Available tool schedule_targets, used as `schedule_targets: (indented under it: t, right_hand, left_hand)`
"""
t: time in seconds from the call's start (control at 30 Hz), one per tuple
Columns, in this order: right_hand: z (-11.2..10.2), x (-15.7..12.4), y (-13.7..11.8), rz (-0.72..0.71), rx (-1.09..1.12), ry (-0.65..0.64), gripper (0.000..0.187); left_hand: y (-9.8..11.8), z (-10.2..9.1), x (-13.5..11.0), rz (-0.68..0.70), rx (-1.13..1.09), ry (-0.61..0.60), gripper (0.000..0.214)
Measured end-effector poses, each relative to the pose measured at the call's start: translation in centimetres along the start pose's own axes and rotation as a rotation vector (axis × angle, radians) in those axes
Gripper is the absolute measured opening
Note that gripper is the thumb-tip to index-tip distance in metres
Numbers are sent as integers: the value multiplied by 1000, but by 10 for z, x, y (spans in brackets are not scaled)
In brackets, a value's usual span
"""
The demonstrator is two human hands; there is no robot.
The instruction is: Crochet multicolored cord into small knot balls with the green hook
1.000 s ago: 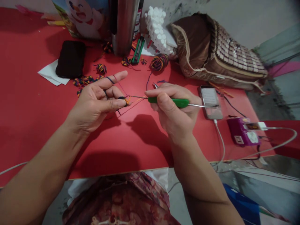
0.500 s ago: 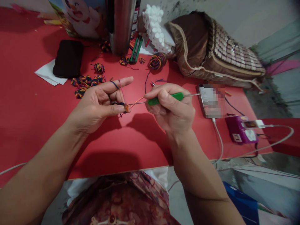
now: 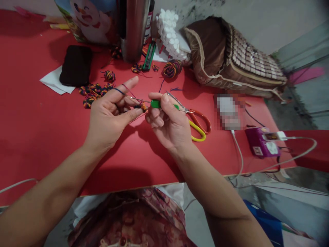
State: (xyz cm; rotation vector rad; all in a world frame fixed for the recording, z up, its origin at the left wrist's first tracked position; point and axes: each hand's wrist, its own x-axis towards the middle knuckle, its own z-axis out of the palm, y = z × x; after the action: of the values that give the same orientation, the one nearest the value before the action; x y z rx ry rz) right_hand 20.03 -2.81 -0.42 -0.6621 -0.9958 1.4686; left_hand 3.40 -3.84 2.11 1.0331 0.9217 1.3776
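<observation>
Between thumb and fingers, my left hand (image 3: 110, 113) pinches a small multicoloured crochet piece (image 3: 144, 106). Yarn (image 3: 128, 89) runs over its raised index finger. My right hand (image 3: 169, 120) grips a crochet hook (image 3: 155, 103) by its green handle. The hook's metal shaft passes through or along the top of the piece; exactly where it enters I cannot tell. Just beyond my right hand lie scissors (image 3: 199, 126) with one orange and one yellow handle, their blades partly hidden. Past my left hand is a cluster of crocheted pieces (image 3: 89, 92).
At the back are a yarn ball (image 3: 172, 68), a smaller ball (image 3: 109, 75), a green box cutter (image 3: 149, 56) and a metal flask (image 3: 133, 31). A black phone-like object (image 3: 76, 65) lies left. To the right are a brown bag (image 3: 246, 65) and a purple power adapter (image 3: 260, 141).
My right hand has moved left and closer to my left hand, bringing the hook further across the crochet piece. The scissors' handles have come into view.
</observation>
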Motion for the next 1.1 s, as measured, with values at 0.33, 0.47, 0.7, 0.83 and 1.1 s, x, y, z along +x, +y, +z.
schedule_targets:
  t: [0.33, 0.47, 0.7, 0.83, 1.1]
  right_hand:
    - [15, -10, -8, -44, -14, 111, 20]
    - [15, -18, -4, -428, -483, 123, 15]
    - [11, -27, 5, -640, -1029, 168, 44]
    - [10, -16, 2, -292, -429, 45, 36]
    - [-10, 8, -21, 103, -99, -76, 50]
  left_hand:
    - [1, 1, 2, 8, -23, 16, 51]
    - [3, 7, -2, -34, -70, 49, 42]
    - [4, 8, -3, -178, -267, 10, 44]
    - [8, -6, 7, -234, -277, -102, 36]
    - [15, -8, 4, -290, -157, -249, 41]
